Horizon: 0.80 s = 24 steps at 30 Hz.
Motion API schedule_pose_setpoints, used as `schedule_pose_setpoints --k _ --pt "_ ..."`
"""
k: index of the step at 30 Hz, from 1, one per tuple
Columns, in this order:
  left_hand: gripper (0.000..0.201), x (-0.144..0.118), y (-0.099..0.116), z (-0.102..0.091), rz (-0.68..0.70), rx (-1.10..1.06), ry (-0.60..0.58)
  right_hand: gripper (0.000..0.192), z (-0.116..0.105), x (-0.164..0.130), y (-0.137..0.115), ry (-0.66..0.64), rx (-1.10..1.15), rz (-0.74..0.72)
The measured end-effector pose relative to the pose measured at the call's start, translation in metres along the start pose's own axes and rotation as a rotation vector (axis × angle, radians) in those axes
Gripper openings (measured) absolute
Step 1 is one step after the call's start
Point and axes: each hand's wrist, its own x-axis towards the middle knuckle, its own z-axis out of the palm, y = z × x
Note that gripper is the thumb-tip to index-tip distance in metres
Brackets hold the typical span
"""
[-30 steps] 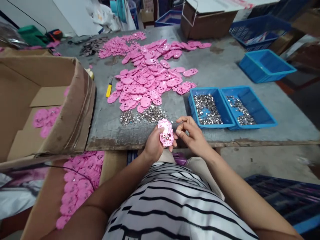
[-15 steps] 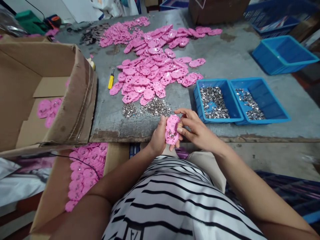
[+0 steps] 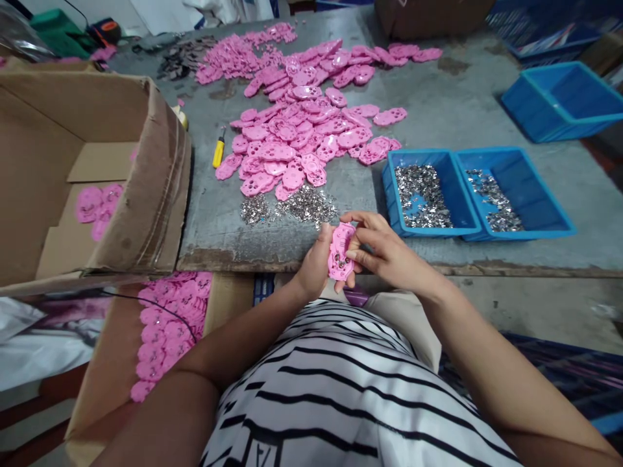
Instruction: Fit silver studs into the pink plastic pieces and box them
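My left hand (image 3: 315,264) grips a pink plastic shell (image 3: 342,245) by its left edge and from below, just over the table's front edge. Several small shiny metal pieces sit in the lower part of the shell. My right hand (image 3: 377,246) is at the shell's right side, thumb and index finger pinched at its inner wall; whatever is between those fingertips is too small or hidden to make out. Just beyond the hands lies a heap of small metal pieces (image 3: 309,205), with a large pile of similar pink shells (image 3: 296,133) behind it.
Two blue bins (image 3: 433,228) (image 3: 545,227) with metal pieces stand at right; another blue bin (image 3: 535,107) is farther back. A yellow-handled screwdriver (image 3: 219,152) lies left of the pile. Cardboard boxes (image 3: 160,168) at left hold pink shells (image 3: 168,324), some below table height.
The view has shifted slightly. Both hands keep nearly the same pose around the pink shell, with the right fingertips still at its inner right side.
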Motion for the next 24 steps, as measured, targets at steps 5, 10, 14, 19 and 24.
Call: schedule_pose_setpoints --k 5,10,14,19,24 --pt "0.059 0.0 0.002 0.002 0.011 0.014 -0.009 0.023 0.004 -0.002 0.003 0.063 0.143 0.074" --pt "0.041 -0.002 0.005 -0.001 -0.011 0.027 0.016 0.029 0.01 -0.005 0.004 0.163 0.246 0.19" --pt "0.045 -0.004 0.005 -0.003 0.007 0.047 0.015 0.029 0.014 -0.007 0.003 0.205 0.263 0.224" --pt "0.043 -0.003 0.003 -0.004 0.048 0.178 -0.014 0.023 0.014 -0.008 0.002 0.227 0.245 0.188" --pt "0.042 -0.003 0.003 -0.003 0.062 0.264 -0.025 0.02 0.015 -0.009 -0.002 0.271 0.219 0.15"
